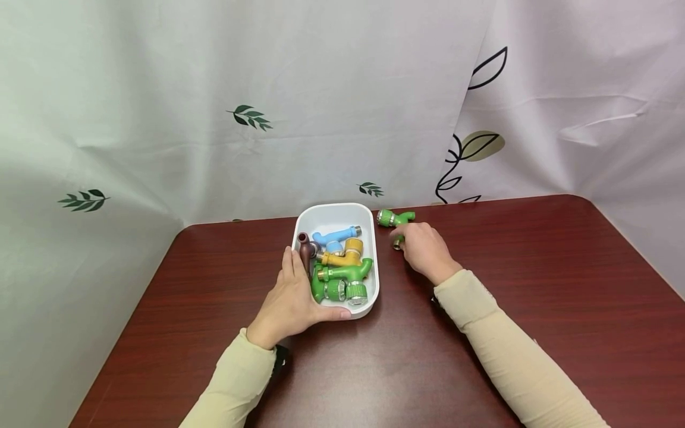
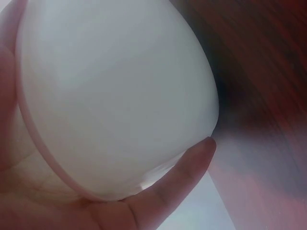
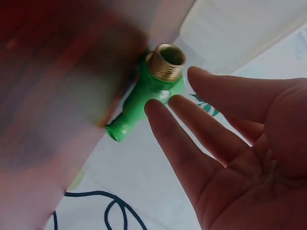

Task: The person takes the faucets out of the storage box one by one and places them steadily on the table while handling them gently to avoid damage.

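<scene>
My left hand (image 1: 291, 300) rests against the near left corner of a white tub (image 1: 374, 261), fingers straight along its left side, thumb stretched along the near rim. In the left wrist view, fingers lie against the tub's smooth outer wall (image 2: 124, 105). My right hand (image 1: 428, 249) is to the right of the tub, at a green plastic tap (image 1: 386, 219) with a ribbed knob and a brass threaded end. The right wrist view shows the green tap (image 3: 144, 98) on the table edge-on, with my fingertips right by its body and the thumb apart.
Inside the tub lie a blue tap (image 1: 339, 236), a yellow tap (image 1: 337, 260), a brown tap (image 1: 304, 246) and green taps (image 1: 348, 273). The dark red table (image 1: 374, 368) ends at a pale patterned curtain (image 1: 299, 148) close behind the tub.
</scene>
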A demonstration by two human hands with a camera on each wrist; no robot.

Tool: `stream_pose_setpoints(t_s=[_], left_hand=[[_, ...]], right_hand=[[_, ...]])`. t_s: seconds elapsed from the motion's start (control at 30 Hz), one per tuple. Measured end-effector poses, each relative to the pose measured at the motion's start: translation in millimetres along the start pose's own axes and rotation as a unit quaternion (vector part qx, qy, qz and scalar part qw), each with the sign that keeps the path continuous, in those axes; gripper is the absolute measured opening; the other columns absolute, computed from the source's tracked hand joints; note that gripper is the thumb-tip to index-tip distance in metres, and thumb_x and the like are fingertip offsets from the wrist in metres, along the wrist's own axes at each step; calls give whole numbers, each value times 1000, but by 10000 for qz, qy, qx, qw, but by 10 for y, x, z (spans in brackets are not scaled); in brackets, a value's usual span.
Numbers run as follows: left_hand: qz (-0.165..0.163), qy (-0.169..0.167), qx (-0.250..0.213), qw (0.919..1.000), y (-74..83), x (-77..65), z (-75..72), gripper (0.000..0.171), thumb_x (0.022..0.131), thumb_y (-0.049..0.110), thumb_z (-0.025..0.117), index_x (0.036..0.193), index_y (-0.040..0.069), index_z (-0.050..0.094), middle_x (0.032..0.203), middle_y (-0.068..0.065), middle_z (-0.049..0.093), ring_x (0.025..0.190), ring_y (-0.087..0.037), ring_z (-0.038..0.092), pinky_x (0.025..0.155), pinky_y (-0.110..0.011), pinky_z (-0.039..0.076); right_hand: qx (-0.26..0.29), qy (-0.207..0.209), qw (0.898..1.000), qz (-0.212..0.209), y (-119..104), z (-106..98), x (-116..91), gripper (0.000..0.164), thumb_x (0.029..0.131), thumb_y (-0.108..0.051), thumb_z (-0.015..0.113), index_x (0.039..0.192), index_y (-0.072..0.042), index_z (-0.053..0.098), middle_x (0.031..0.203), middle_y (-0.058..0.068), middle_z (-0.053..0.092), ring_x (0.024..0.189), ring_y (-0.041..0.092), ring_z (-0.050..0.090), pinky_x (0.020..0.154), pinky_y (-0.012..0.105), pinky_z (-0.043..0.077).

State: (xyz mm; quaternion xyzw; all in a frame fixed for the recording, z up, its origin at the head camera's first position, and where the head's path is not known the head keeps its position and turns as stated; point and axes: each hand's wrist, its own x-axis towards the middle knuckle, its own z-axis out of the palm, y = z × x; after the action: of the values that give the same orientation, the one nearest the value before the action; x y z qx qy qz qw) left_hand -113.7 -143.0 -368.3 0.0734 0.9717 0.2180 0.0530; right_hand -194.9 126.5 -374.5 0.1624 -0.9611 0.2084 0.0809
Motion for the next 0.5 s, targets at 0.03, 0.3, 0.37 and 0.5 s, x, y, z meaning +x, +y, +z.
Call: stream_pose_setpoints(t_s=[0.03,0.3,0.37,0.5], left_hand=[[-3,-6,4,10000,1,0,-1,159,55,81,79,156,-11,-3,164,-28,-8,149,-44,16,100,-53,47],[9,-22,-29,10000,3,0,-4,159,56,80,80,156,-11,-3,164,-28,-9,149,-45,16,101,-54,45],[14,-23,-43,10000,3,-1,-4,159,56,80,80,155,-11,-3,163,-28,-9,149,-45,15,102,-54,44],[42,-30,-68,10000,1,-1,-3,158,56,78,81,155,-12,-3,163,-30,-9,149,-47,14,107,-53,41]], right_hand=[[20,30,10000,14,-9,-7,-1,26,86,5,68,106,-8,79,99,8,76,90,37,69,77,50,54],[304,175,9994,28,-117,-64,-7,33,88,-7,73,121,-1,72,121,17,70,108,39,64,92,51,50],[377,216,9990,-58,-140,-69,-6,37,89,-9,75,124,1,69,125,18,67,113,39,61,97,51,48],[499,267,9980,-270,-206,-98,-18,43,89,-10,76,129,3,65,131,20,63,119,39,58,101,50,45]])
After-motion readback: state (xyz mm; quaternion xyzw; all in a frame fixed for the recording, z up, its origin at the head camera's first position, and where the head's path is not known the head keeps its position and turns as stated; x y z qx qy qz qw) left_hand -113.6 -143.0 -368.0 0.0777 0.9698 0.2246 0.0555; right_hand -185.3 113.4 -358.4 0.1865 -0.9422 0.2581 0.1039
